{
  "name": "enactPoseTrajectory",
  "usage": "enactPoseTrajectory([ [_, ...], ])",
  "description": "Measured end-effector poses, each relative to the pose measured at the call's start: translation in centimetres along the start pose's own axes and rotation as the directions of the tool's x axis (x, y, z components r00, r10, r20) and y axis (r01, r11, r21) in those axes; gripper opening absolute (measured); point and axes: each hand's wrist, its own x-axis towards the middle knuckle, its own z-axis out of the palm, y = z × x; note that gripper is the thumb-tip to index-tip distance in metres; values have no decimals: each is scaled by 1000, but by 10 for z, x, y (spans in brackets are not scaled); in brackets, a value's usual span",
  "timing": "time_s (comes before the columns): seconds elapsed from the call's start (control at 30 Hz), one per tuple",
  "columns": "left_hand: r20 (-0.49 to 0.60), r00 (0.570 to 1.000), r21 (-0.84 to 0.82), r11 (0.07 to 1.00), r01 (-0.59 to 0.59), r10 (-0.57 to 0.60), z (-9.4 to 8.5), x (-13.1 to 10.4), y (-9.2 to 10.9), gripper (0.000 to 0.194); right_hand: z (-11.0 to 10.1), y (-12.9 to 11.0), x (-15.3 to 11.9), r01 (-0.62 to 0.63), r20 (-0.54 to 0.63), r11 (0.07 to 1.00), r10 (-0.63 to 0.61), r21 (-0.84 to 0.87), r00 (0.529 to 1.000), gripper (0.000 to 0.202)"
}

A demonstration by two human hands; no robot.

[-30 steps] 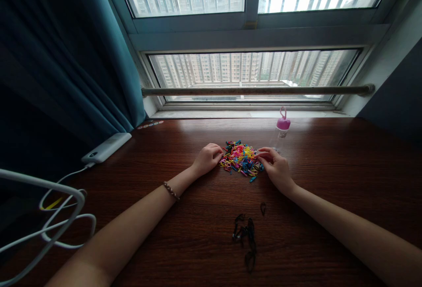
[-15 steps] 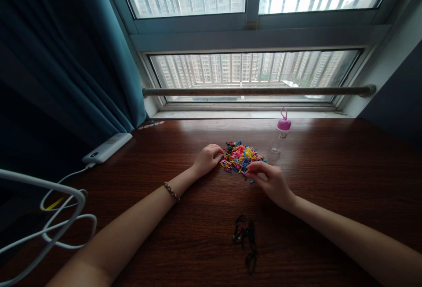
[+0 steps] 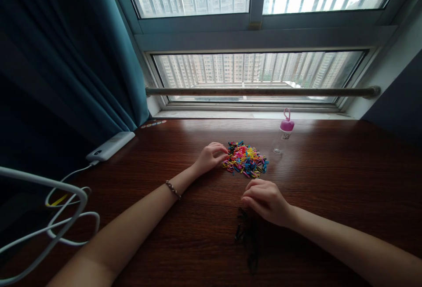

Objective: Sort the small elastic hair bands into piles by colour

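A heap of small, brightly coloured rubber bands lies on the dark wooden table. At its left edge rests my left hand, fingers loosely bent with a gap to the thumb, fingertips touching the heap. My right hand is closed in a pinch, nearer to me than the heap and apart from it. Whatever sits between those fingertips is hidden or too small to name. Just below the right hand are several black bands in a loose cluster, partly in shadow.
A clear bottle with a pink lid stands behind the heap to the right. On the left lie a white power bank and looped white cable, beside a blue curtain. A metal rail crosses the window.
My right hand has left the heap's near edge, moving toward me to just above the black bands, its fingers now curled in more. My left hand stays at the heap, its fingers slightly lifted.
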Motion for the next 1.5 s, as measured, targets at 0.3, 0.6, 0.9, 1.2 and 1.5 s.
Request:
enactPoseTrajectory([
  [0.3, -24, 997, 124, 990, 73, -70, 3, 0, -8, 13, 3, 0, -3, 28, -22, 995, -31, -99, 999, 14],
  [0.6, -183, 966, 190, 957, 218, -184, 3, -1, -15, 12, 3, 2, -2, 39, -29, 990, -43, -136, 999, 17],
  [0.9, -172, 981, 206, 970, 128, -93, 2, -1, -3, 10, 2, 2, -2, 52, -14, 988, -55, -143, 998, 17],
  [1.2, -124, 947, 393, 862, 320, -296, 2, -3, -3, 3, 2, 0, -2, 40, -48, 989, -47, -144, 998, 22],
  [1.5, -94, 949, 345, 884, 314, -300, 5, -2, -4, 3, -32, 42, 11, -516, -476, 856, 454, 0, 753, 35],
])
